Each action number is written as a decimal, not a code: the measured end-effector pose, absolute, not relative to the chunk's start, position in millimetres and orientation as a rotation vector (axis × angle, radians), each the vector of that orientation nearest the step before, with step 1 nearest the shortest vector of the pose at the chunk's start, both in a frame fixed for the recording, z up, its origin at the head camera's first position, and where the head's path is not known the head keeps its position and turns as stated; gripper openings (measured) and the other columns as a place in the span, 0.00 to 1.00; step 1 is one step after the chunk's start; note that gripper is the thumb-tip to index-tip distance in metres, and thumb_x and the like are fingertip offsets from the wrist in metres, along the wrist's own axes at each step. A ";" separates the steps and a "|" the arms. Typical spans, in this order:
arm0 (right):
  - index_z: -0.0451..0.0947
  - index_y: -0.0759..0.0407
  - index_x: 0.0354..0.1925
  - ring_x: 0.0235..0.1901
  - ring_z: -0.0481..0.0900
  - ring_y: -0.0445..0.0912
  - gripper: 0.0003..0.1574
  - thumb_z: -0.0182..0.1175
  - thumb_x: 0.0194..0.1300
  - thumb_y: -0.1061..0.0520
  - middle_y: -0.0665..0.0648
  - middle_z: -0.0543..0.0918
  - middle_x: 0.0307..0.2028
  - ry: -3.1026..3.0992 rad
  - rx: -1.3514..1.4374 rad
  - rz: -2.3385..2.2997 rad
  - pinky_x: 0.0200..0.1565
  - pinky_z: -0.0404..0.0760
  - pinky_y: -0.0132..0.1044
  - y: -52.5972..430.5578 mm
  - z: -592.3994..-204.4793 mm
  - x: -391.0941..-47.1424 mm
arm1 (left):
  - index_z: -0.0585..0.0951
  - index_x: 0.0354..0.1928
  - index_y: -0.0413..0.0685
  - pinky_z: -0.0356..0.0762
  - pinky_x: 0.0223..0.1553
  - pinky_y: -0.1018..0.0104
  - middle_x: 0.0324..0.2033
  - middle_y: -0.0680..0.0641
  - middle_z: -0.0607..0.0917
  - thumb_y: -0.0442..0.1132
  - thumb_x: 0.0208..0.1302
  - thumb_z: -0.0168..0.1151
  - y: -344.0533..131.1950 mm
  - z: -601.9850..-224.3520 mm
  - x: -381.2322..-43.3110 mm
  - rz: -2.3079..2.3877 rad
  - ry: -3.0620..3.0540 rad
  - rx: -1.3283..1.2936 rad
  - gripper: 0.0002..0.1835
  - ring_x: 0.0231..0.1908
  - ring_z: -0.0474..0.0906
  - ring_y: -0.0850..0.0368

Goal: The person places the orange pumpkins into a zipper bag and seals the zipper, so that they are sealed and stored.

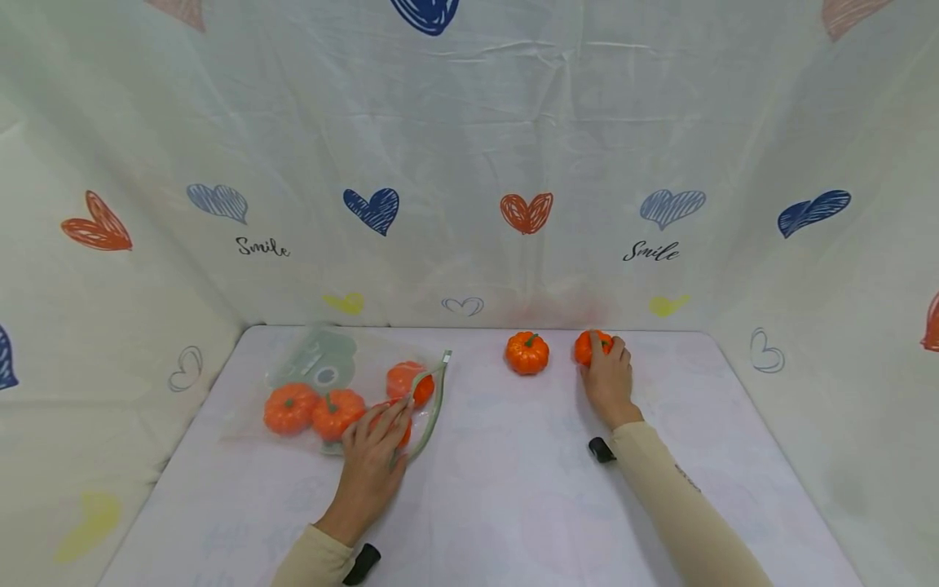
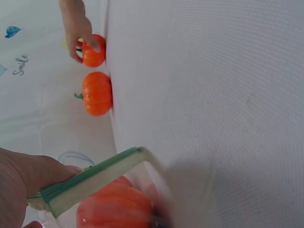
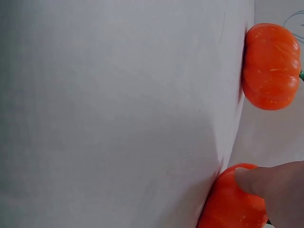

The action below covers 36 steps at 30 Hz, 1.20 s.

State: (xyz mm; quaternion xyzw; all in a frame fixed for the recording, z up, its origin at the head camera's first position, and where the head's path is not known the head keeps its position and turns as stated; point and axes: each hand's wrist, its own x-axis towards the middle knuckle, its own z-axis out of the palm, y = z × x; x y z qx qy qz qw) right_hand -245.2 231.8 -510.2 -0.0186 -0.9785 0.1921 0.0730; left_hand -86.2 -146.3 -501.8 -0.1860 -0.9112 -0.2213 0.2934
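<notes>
Partly hides one of four bagged pumpkins [image 1: 405,433]. Pinches bag [image 1: 434,412] in left hand [image 1: 374,461], one of two loose ones [image 1: 582,349] in right hand [image 1: 609,379].

The two far pumpkins [image 1: 527,354] are bright orange with green stems, while the left pumpkins [image 1: 289,408] look a duller orange through a clear zip bag [image 1: 371,383] trimmed in green and bearing a grey-green patch with a pale round spot. Beyond the lilac-tinged white tabletop [image 1: 499,481], an off-white curtain [image 1: 455,147] carries scribble-hatched hearts [image 1: 372,209] in orange-red, navy and pale blue, plain yellow ones, thin grey-blue outlined ones, and black "Smile" lettering [image 1: 262,247]. Both sleeves [image 1: 682,497] are beige, the right one with a dark mark.
</notes>
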 end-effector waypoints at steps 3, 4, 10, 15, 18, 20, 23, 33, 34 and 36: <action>0.61 0.65 0.76 0.64 0.65 0.78 0.42 0.68 0.71 0.61 0.83 0.59 0.67 -2.940 -0.049 0.574 0.64 0.71 0.69 231.4 -510.2 -243.0 | 0.82 0.65 0.36 0.63 0.50 0.43 0.65 0.43 0.82 0.18 0.30 0.85 -146.1 -501.6 -86.3 -0.589 -2.426 -0.497 0.49 0.62 0.71 0.39; 0.61 0.65 0.76 0.64 0.65 0.78 0.43 0.68 0.71 0.61 0.83 0.59 0.66 -2.940 -0.047 0.579 0.64 0.71 0.69 230.9 -510.0 -241.4 | 0.82 0.65 0.36 0.63 0.49 0.43 0.65 0.43 0.82 0.18 0.30 0.85 -146.0 -501.5 -86.3 -0.590 -2.425 -0.497 0.49 0.62 0.71 0.39; 0.61 0.64 0.77 0.64 0.66 0.77 0.44 0.69 0.70 0.61 0.83 0.60 0.67 -2.941 0.008 0.584 0.64 0.72 0.68 225.9 -508.9 -227.5 | 0.82 0.65 0.36 0.63 0.49 0.44 0.64 0.42 0.82 0.18 0.30 0.85 -145.5 -500.8 -86.3 -0.592 -2.421 -0.501 0.49 0.62 0.71 0.39; 0.61 0.61 0.77 0.63 0.67 0.76 0.44 0.70 0.70 0.60 0.81 0.61 0.67 -2.924 0.072 0.592 0.63 0.73 0.67 218.5 -505.2 -212.7 | 0.82 0.65 0.36 0.63 0.49 0.44 0.65 0.42 0.82 0.18 0.30 0.84 -145.7 -500.6 -86.3 -0.591 -2.419 -0.503 0.48 0.62 0.71 0.39; 0.63 0.62 0.76 0.60 0.70 0.76 0.44 0.71 0.69 0.60 0.81 0.62 0.66 -2.897 0.119 0.599 0.61 0.74 0.67 212.4 -502.2 -204.0 | 0.82 0.65 0.36 0.63 0.49 0.44 0.64 0.42 0.82 0.18 0.30 0.84 -145.7 -500.6 -86.3 -0.591 -2.418 -0.504 0.48 0.62 0.71 0.39; 0.64 0.62 0.75 0.58 0.71 0.76 0.44 0.72 0.68 0.60 0.81 0.63 0.65 -2.876 0.150 0.593 0.59 0.75 0.66 208.6 -501.7 -199.1 | 0.82 0.65 0.36 0.62 0.49 0.44 0.65 0.42 0.82 0.18 0.31 0.84 -145.7 -500.6 -86.2 -0.596 -2.416 -0.506 0.48 0.62 0.71 0.39; 0.66 0.62 0.75 0.56 0.73 0.75 0.45 0.74 0.66 0.60 0.81 0.65 0.64 -2.853 0.187 0.567 0.57 0.77 0.65 202.8 -501.5 -192.4 | 0.82 0.65 0.35 0.63 0.49 0.44 0.65 0.42 0.82 0.17 0.30 0.84 -145.6 -500.9 -86.2 -0.602 -2.414 -0.508 0.48 0.61 0.71 0.39; 0.69 0.61 0.73 0.54 0.76 0.73 0.46 0.78 0.61 0.59 0.78 0.68 0.62 -2.777 0.323 0.526 0.58 0.78 0.64 181.6 -499.6 -172.0 | 0.82 0.65 0.35 0.62 0.49 0.43 0.65 0.42 0.82 0.17 0.31 0.83 -145.8 -501.3 -85.7 -0.606 -2.410 -0.514 0.48 0.62 0.71 0.39; 0.69 0.61 0.73 0.54 0.76 0.73 0.47 0.78 0.61 0.59 0.78 0.69 0.62 -2.767 0.340 0.524 0.58 0.78 0.64 179.4 -499.6 -170.5 | 0.82 0.65 0.35 0.62 0.49 0.43 0.65 0.42 0.82 0.17 0.31 0.83 -145.7 -501.5 -85.8 -0.607 -2.409 -0.514 0.48 0.62 0.71 0.39; 0.70 0.61 0.73 0.55 0.76 0.72 0.47 0.79 0.60 0.59 0.78 0.69 0.61 -2.745 0.372 0.511 0.58 0.78 0.64 174.9 -500.1 -167.4 | 0.82 0.65 0.35 0.62 0.49 0.43 0.65 0.42 0.82 0.17 0.31 0.83 -145.6 -501.9 -86.2 -0.607 -2.406 -0.515 0.48 0.62 0.71 0.39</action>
